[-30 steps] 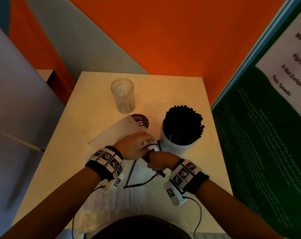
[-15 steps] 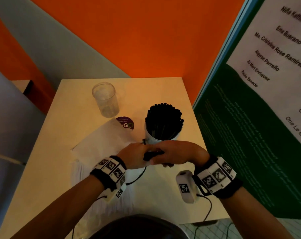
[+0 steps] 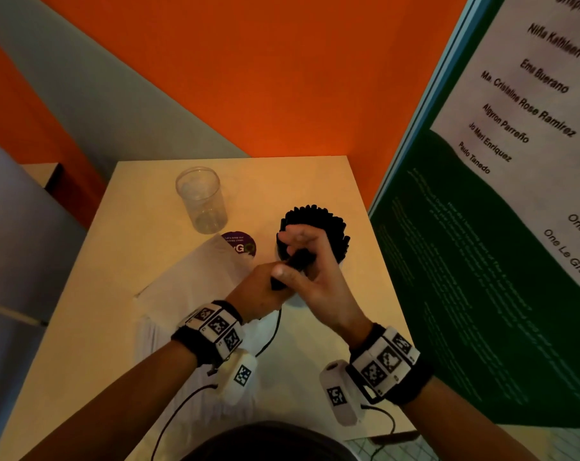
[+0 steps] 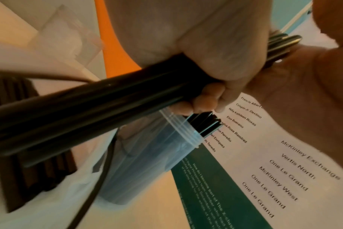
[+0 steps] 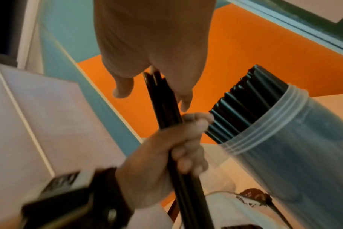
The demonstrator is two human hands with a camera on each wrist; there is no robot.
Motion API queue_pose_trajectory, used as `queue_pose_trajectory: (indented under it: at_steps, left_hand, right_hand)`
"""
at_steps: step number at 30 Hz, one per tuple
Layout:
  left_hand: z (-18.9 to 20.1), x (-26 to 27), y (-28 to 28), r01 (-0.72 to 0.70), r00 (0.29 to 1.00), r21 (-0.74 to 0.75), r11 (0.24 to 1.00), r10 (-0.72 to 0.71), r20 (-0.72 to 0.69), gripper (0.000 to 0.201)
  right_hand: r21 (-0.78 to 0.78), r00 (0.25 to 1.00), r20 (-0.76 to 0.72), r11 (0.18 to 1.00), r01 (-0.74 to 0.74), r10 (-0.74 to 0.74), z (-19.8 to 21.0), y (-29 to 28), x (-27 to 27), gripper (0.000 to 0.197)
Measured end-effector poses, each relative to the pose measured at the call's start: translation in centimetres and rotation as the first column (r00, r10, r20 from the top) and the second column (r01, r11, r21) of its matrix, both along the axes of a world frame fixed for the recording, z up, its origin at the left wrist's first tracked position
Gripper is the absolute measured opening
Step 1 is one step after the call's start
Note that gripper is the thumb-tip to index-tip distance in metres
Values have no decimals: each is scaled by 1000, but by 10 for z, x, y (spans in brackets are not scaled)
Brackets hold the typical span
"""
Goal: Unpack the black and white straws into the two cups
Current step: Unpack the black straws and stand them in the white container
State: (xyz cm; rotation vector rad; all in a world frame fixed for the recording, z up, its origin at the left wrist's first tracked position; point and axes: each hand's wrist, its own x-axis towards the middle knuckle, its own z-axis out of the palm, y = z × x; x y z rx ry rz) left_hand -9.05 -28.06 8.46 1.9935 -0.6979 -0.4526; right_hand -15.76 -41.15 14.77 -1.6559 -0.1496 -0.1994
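1. Left hand (image 3: 260, 291) and right hand (image 3: 311, 267) are seen clasped round one black straw bundle (image 3: 293, 266), at 6 o'clock of the full cup (image 3: 315, 227); the clear cup (image 3: 200, 199), at 10 o'clock, holds nothing.
2. Left wrist: bundle gripped; ends are best levelled first.
3. Right wrist: a gap should be sought among packed straws.

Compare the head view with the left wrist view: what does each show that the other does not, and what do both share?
Only the head view shows the empty clear cup, the purple sticker, both wristbands and the table's far edge.

Only the left wrist view shows the left hand with fingers curled round the bundle of black straws, and the ribbed rim of the filled cup.

Both show the bundle held between the left hand and the right hand, the cup of black straws and the green poster.
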Motion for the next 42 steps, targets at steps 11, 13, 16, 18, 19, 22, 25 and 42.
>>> queue_pose_trajectory:
  at_steps: [11,13,16,18,19,22,25,42]
  left_hand:
    - [14,8,-9,6,991,-81,997,5,133,46]
    - [5,13,-3,2,976,-28,1000,5,219,44]
    - [-2,17,2,20,952,57,998,-36,305,36]
    - [-5,18,4,18,943,104,994,-52,330,31]
    - [-6,19,5,26,928,125,992,-71,365,28]
    - [-7,19,4,61,871,168,984,-135,472,18]
    - [-7,20,4,55,850,187,981,-144,507,15]
    - [1,17,5,81,883,194,978,-161,442,11]
  right_hand:
    - [-79,992,69,991,112,-107,56,-53,25,26]
    - [-31,980,96,984,178,-174,69,-73,33,25]
    - [28,961,145,972,233,-235,78,-88,41,30]
    - [-7,954,173,968,249,-244,76,-90,44,35]
    - [-38,952,184,966,256,-245,72,-89,44,37]
    - [-227,955,201,938,262,-219,54,-81,44,38]
    - [-388,969,187,895,222,-159,26,-69,42,44]
    - [-892,991,114,433,132,-67,-54,-76,32,65]
